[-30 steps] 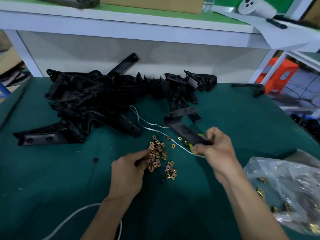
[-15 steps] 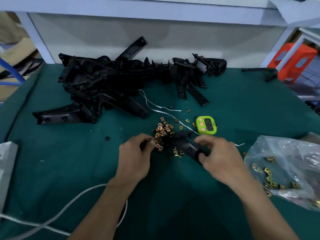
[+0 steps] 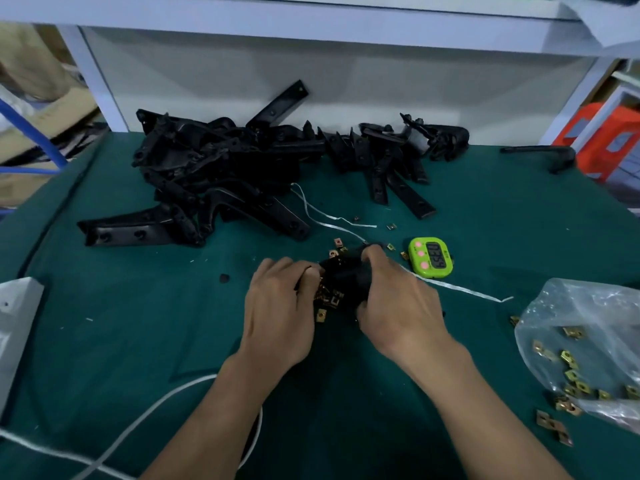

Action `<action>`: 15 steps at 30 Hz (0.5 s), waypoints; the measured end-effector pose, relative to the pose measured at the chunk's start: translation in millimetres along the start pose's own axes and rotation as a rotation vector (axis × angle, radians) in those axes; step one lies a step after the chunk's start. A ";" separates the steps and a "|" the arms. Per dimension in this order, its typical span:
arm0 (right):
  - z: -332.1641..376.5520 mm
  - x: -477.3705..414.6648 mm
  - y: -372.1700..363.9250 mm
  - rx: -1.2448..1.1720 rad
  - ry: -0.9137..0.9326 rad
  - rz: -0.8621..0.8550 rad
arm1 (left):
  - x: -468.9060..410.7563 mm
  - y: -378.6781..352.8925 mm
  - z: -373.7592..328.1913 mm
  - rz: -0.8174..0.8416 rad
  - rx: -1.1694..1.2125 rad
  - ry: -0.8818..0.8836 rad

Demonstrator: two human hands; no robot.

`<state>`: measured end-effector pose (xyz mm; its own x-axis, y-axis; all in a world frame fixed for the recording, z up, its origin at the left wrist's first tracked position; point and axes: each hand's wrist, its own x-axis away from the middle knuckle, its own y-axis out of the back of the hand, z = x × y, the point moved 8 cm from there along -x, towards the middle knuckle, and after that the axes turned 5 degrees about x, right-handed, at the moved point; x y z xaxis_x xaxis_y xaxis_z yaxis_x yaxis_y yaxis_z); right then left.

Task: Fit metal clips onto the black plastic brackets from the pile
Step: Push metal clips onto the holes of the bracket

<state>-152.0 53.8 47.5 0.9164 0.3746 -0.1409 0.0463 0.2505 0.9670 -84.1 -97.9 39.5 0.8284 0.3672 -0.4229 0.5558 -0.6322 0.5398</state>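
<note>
Two hands meet over the loose clips (image 3: 329, 299) near the middle of the green counter (image 3: 138, 323). The right hand (image 3: 398, 303) has its fingers and thumb wrapped round one black bracket (image 3: 346, 271), held just above the clips. The left hand (image 3: 280, 306) is curled at the bracket's left end with its fingertips hidden, so I cannot tell whether it pinches a clip. The big pile of brackets (image 3: 225, 174) lies farther off, to the left.

A small clip pushed on crooked could jam halfway, or spring out of the fingertips and get lost among the loose ones. The bracket hangs so close over the clips that a slip might scatter them toward the green timer (image 3: 430, 256) on the right. With the joint hidden behind the knuckles, a half-seated clip could go unnoticed.
</note>
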 end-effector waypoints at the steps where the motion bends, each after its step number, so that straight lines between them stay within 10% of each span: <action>1: 0.0 0.7 5.6 0.028 0.007 -0.078 | -0.7 1.0 0.3 -0.013 -0.007 -0.004; 7: -21.2 14.7 40.4 -0.054 -0.060 -0.474 | -4.7 -2.8 18.7 0.019 0.186 0.135; 15: -46.7 6.3 30.5 -0.107 -0.139 -0.302 | -3.6 -8.9 34.5 -0.033 0.471 0.337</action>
<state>-163.4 105.5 66.2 0.9137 0.1457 -0.3795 0.2881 0.4265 0.8574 -94.4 -117.2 11.1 0.8306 0.5397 -0.1372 0.5546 -0.8240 0.1160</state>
